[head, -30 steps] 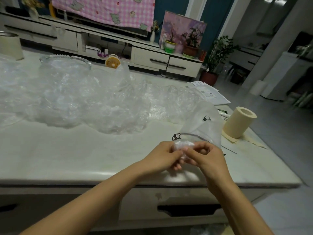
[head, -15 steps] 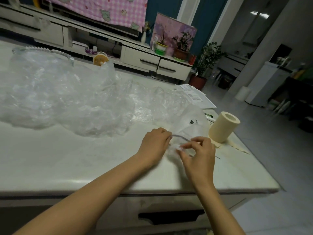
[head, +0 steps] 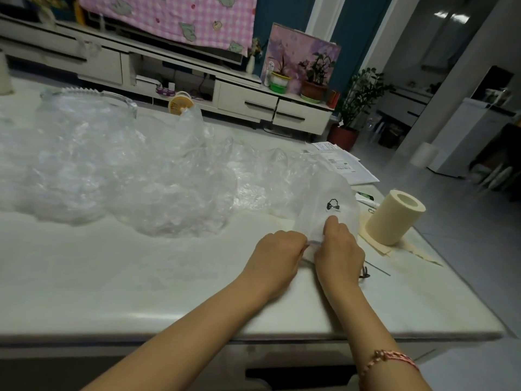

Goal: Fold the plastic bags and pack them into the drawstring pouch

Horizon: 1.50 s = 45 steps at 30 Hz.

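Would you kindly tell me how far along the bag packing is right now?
Done: unclear, since the drawstring pouch does not show its contents. In hand: the left hand and right hand grip the pouch's mouth. Left: a large heap of plastic bags lies unfolded on the table.

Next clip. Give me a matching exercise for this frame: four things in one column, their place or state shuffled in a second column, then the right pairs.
Things:
1. drawstring pouch
2. clear plastic bags
3. cream paper roll
4. pink bracelet

Places or states:
A. worn on the right wrist
B. heaped loose on the table, left of both hands
C. gripped at its near end by the left hand and right hand
D. standing on end, right of the pouch

Pairs: 1-C, 2-B, 3-D, 4-A
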Motion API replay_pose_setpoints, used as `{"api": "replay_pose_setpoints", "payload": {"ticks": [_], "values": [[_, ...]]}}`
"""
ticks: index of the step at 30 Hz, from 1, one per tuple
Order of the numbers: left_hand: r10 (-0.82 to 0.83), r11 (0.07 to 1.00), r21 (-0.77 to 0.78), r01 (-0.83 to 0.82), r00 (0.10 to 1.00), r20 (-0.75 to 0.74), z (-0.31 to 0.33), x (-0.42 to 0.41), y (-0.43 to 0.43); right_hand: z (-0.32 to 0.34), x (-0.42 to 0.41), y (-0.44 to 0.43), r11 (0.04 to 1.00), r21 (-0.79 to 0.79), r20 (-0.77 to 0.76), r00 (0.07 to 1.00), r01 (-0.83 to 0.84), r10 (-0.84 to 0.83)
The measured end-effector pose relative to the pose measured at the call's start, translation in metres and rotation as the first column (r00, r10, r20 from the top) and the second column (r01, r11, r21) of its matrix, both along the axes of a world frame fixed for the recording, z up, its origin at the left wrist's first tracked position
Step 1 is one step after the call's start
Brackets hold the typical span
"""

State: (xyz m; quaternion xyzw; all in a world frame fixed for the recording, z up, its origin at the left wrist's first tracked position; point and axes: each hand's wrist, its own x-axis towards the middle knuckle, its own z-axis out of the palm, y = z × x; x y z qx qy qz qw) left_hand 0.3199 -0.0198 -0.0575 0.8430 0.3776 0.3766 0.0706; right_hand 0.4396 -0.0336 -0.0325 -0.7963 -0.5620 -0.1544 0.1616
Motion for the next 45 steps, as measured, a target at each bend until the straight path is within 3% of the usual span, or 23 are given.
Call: {"api": "replay_pose_setpoints", "payload": {"ticks": [4, 8, 11, 14, 17, 20, 22, 24, 26, 29, 31, 32, 35, 37, 39, 42, 43, 45], "values": [[0.052, 0.989, 0.142, -0.046, 0.998, -0.038, -0.004, -0.004, 0.001, 0.008, -0.006, 0.007, 0.987, -0.134, -0.074, 0.993, 0.087, -0.097], [0.161, 0.962, 0.196, -0.188, 0.976, 0.146, -0.005, -0.036, 0.001, 0.024, -0.006, 0.002, 0.955, -0.297, -0.286, 0.952, 0.024, -0.113], [0.355, 0.882, 0.228, -0.413, 0.900, 0.254, -0.002, -0.084, 0.015, 0.035, -0.014, -0.016, 0.922, -0.385, -0.258, 0.964, -0.039, -0.067], [0.546, 0.802, 0.145, -0.580, 0.809, 0.216, 0.020, -0.121, 0.031, 0.043, -0.029, -0.036, 0.983, -0.177, -0.168, 0.986, -0.047, 0.017], [0.660, 0.744, -0.152, -0.650, 0.751, 0.022, 0.057, -0.123, 0.045, 0.044, -0.044, -0.045, 0.992, 0.066, -0.257, 0.959, -0.111, 0.124], [0.702, 0.659, -0.262, -0.705, 0.702, -0.122, 0.081, -0.110, 0.064, 0.034, -0.060, -0.044, 0.977, 0.106, -0.367, 0.906, -0.186, 0.213], [0.694, 0.655, -0.285, -0.699, 0.707, -0.139, 0.087, -0.108, 0.074, 0.029, -0.069, -0.042, 0.965, 0.125, -0.406, 0.876, -0.230, 0.262], [0.690, 0.687, -0.275, -0.673, 0.723, -0.044, 0.094, -0.114, 0.080, 0.029, -0.072, -0.040, 0.957, 0.144, -0.412, 0.863, -0.253, 0.291], [0.632, 0.770, -0.253, -0.586, 0.755, 0.174, 0.106, -0.122, 0.076, 0.033, -0.072, -0.039, 0.948, 0.180, -0.413, 0.854, -0.264, 0.316], [0.383, 0.919, -0.281, -0.275, 0.787, 0.484, 0.134, -0.136, 0.061, 0.039, -0.078, -0.039, 0.925, 0.258, -0.479, 0.795, -0.279, 0.373], [0.234, 0.929, -0.368, 0.040, 0.707, 0.667, 0.153, -0.146, 0.047, 0.042, -0.085, -0.041, 0.908, 0.324, -0.616, 0.670, -0.265, 0.415], [0.193, 0.882, -0.415, 0.224, 0.631, 0.752, 0.160, -0.152, 0.039, 0.045, -0.089, -0.042, 0.905, 0.350, -0.709, 0.564, -0.241, 0.424], [0.143, 0.620, -0.425, 0.660, 0.437, 0.888, 0.167, -0.168, 0.016, 0.055, -0.092, -0.041, 0.906, 0.367, -0.914, 0.099, -0.209, 0.393], [0.200, 0.459, -0.440, 0.772, 0.393, 0.898, 0.158, -0.176, 0.002, 0.060, -0.093, -0.039, 0.904, 0.354, -0.926, -0.228, -0.238, 0.303], [0.272, 0.355, -0.468, 0.809, 0.389, 0.880, 0.147, -0.177, -0.010, 0.060, -0.096, -0.037, 0.885, 0.373, -0.861, -0.460, -0.279, 0.218], [0.297, 0.313, -0.541, 0.781, 0.460, 0.836, 0.129, -0.182, -0.016, 0.058, -0.104, -0.036, 0.841, 0.408, -0.807, -0.571, -0.354, 0.151], [0.279, 0.323, -0.572, 0.754, 0.502, 0.819, 0.125, -0.185, -0.016, 0.057, -0.106, -0.035, 0.850, 0.401, -0.809, -0.568, -0.341, 0.153], [0.227, 0.432, -0.620, 0.655, 0.586, 0.778, 0.121, -0.192, -0.017, 0.055, -0.109, -0.033, 0.894, 0.364, -0.846, -0.493, -0.261, 0.201]]}}
